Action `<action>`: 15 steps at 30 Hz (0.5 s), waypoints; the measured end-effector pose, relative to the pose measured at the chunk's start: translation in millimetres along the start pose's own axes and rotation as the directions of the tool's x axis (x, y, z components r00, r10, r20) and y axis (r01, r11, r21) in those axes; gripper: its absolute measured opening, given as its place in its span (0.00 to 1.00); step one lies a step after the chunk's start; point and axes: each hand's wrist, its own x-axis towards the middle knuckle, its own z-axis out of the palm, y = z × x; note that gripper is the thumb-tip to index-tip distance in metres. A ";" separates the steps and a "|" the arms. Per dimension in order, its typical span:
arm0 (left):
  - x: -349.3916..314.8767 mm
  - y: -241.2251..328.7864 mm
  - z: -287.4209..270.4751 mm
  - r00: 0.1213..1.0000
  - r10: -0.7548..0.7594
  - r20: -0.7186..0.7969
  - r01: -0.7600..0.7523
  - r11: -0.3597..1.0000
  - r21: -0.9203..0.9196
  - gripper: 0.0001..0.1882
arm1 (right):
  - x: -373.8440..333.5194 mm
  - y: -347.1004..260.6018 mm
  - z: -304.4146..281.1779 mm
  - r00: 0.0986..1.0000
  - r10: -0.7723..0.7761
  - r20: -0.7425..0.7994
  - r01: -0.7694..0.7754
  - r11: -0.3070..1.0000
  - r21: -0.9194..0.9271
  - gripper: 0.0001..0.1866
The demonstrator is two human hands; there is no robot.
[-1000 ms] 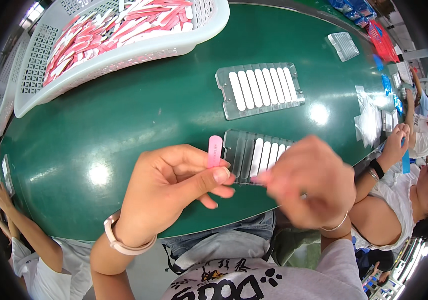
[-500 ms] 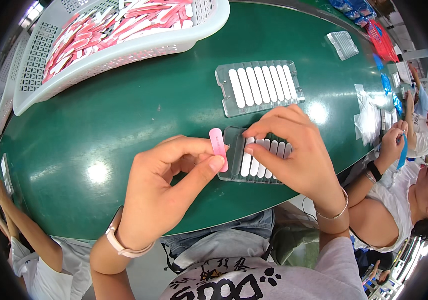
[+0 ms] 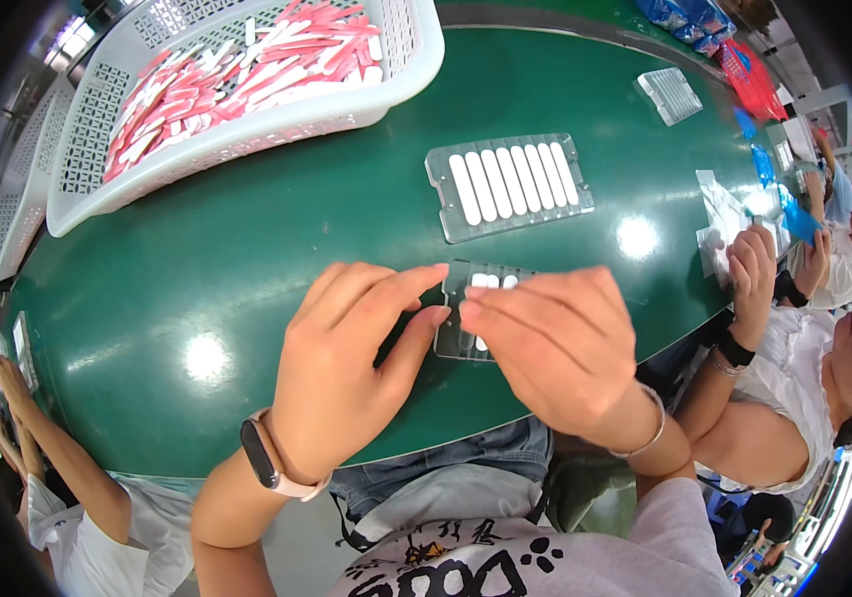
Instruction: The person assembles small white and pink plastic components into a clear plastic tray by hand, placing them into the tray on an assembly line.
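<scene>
A clear slotted tray (image 3: pixel 455 338) holding white round-ended strips (image 3: pixel 486 282) lies in front of me, partly hidden under my right hand. My left hand (image 3: pixel 351 363) is at its left edge, thumb and forefinger apart with nothing visible between them. Over the slots, my right hand (image 3: pixel 565 343) has its thumb and fingertips pinched together; whatever they hold is hidden. Just beyond lies a second clear tray (image 3: pixel 435 171), its slots filled with several white strips (image 3: pixel 505 182).
A white perforated basket (image 3: pixel 247 149) of loose pink and white strips (image 3: pixel 247 80) stands at the far left. Another slotted tray (image 3: pixel 671 97) and clear plastic bags (image 3: pixel 719 214) lie to the right on the green table (image 3: pixel 147 269). Co-workers sit on both sides.
The pink strip that my left hand held is out of sight, and that hand has moved to the tray's edge. My right fingers have shifted left and pinched together.
</scene>
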 end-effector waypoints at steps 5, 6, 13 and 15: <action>1.9 -0.3 1.0 0.991 0.126 0.043 -0.131 0.979 0.153 0.13 | -27.0 -43.4 8.4 0.957 0.269 0.103 -0.242 0.945 -0.220 0.13; 1.5 -1.6 1.3 0.985 0.156 0.075 -0.167 0.971 0.172 0.14 | -26.3 -52.6 9.7 0.937 0.334 0.103 -0.291 0.909 -0.298 0.14; -2.0 -1.3 2.4 0.915 0.292 0.278 -0.380 0.854 0.355 0.17 | -17.5 -38.1 -28.9 0.840 0.424 0.339 -0.388 0.905 -0.172 0.30; -8.0 -2.9 5.9 0.906 0.250 0.342 -0.384 0.825 0.415 0.22 | -19.3 -31.0 -46.3 0.805 0.493 0.332 -0.444 0.870 -0.216 0.37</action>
